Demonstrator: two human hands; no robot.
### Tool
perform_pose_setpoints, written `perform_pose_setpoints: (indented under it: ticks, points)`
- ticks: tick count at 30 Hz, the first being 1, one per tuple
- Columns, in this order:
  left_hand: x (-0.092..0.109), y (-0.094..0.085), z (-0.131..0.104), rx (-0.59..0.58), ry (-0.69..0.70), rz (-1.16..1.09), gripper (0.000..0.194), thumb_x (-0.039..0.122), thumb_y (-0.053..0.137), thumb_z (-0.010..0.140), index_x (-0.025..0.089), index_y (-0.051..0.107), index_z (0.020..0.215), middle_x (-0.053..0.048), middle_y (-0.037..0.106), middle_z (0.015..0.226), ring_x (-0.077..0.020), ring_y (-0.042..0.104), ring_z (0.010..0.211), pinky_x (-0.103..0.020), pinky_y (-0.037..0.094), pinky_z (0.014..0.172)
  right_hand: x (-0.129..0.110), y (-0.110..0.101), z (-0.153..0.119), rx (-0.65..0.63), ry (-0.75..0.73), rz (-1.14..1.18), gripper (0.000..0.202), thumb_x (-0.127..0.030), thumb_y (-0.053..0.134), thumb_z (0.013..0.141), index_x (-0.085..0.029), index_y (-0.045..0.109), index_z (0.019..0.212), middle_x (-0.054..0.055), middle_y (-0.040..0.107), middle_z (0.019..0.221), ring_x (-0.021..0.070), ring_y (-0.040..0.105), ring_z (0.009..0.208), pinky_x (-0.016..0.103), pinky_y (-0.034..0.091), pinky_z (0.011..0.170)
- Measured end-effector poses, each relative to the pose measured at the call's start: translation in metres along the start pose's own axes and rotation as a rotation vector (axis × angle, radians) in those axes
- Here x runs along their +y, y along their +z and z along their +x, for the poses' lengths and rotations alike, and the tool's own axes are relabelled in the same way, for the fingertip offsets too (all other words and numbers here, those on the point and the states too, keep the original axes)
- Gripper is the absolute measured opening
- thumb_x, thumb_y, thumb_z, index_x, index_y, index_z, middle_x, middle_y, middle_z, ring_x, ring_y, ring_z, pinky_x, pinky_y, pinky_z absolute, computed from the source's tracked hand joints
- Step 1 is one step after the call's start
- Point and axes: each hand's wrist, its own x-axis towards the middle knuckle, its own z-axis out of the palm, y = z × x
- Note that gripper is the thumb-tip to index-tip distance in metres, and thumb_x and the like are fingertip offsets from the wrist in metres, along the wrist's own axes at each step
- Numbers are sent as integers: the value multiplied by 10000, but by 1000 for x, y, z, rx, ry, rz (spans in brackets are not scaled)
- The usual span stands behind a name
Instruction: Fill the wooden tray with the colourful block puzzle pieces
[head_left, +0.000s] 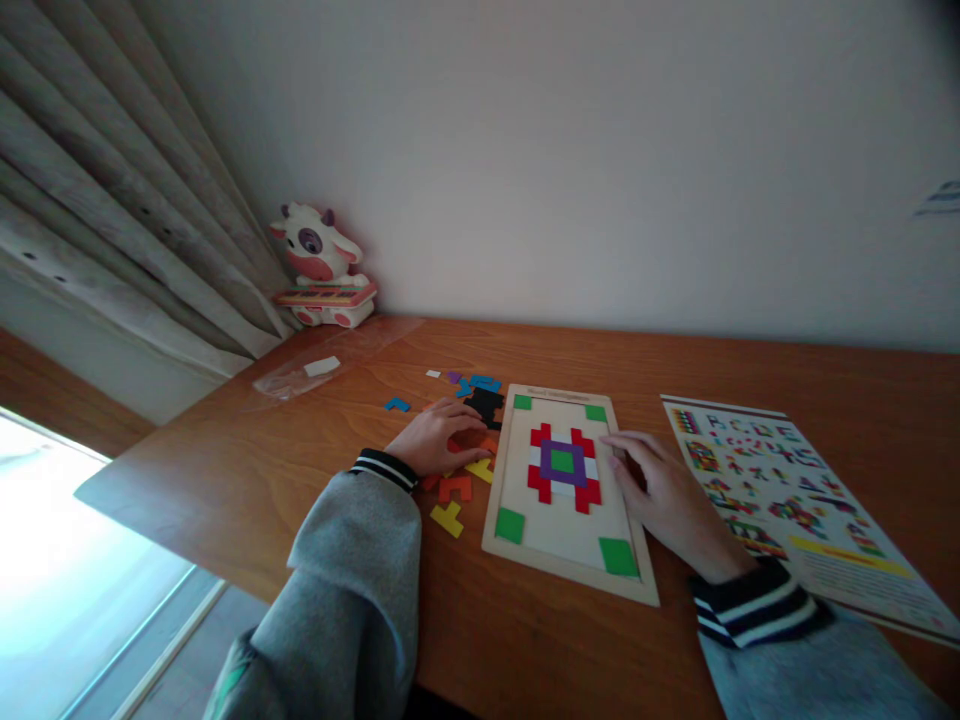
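A wooden puzzle board [495, 538] lies in front of me with green squares [619, 556] in its corners. In its middle sits a pattern of red pieces [539, 483], white pieces, a purple frame [547, 462] and a green centre [562, 461]. My left hand [435, 437] rests over loose pieces left of the board, fingers loosely bent and thumb apart, nothing visibly held. Around it lie black pieces [487, 403], yellow pieces [448, 519], orange pieces [454, 487] and blue pieces [484, 383]. My right hand [656, 487] hovers at the board's right side, thumb and fingers apart.
A printed pattern sheet [847, 565] lies on the right of the wooden table [360, 370]. At the back left stand a toy cow with a keyboard [324, 265] and a clear plastic bag [285, 380]. A curtain [112, 180] hangs at the left; a wall closes the back.
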Motion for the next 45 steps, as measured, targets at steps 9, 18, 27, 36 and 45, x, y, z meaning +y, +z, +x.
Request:
perform_pose_setpoints:
  ticks: [9, 18, 27, 36, 45]
  points:
    - [-4, -1, -1, -4, -16, 34, 343, 467, 638, 891, 203, 713, 1097, -91, 678, 1174, -246, 619, 1095, -397, 477, 990, 2, 0, -1, -14, -1, -15, 274, -317, 450, 967, -206, 629, 1142, 112, 651, 1136, 285, 623, 1053, 496, 499, 944]
    - [-1, -3, -1, -12, -15, 28, 390, 517, 654, 863, 207, 724, 1089, -92, 682, 1160, -247, 631, 1076, -400, 482, 990, 2, 1, 0, -16, -3, -16, 276, -310, 444, 971, -205, 630, 1146, 113, 652, 1133, 285, 619, 1059, 492, 498, 945]
    - [-5, 2, -2, 5, 2, 26, 404, 536, 647, 866, 204, 723, 1083, -92, 685, 1160, -247, 632, 1078, -402, 475, 999, 2, 1, 0, -14, -16, -14, 273, -288, 451, 969, -189, 623, 1157, 118, 648, 1130, 278, 618, 1056, 478, 496, 955]
    - [-4, 0, -1, -18, -9, 51, 400, 532, 618, 890, 201, 715, 1093, -90, 681, 1170, -245, 632, 1079, -396, 480, 986, 2, 1, 0, -11, -14, -21, 262, -286, 443, 976, -200, 613, 1155, 119, 641, 1131, 274, 614, 1053, 481, 499, 950]
    - [-8, 2, -1, -24, 3, 43, 332, 469, 597, 921, 206, 711, 1090, -84, 680, 1166, -235, 642, 1059, -381, 493, 956, 3, 1, -1, -23, -8, -24, 260, -286, 448, 972, -210, 612, 1160, 113, 642, 1139, 276, 610, 1066, 478, 491, 956]
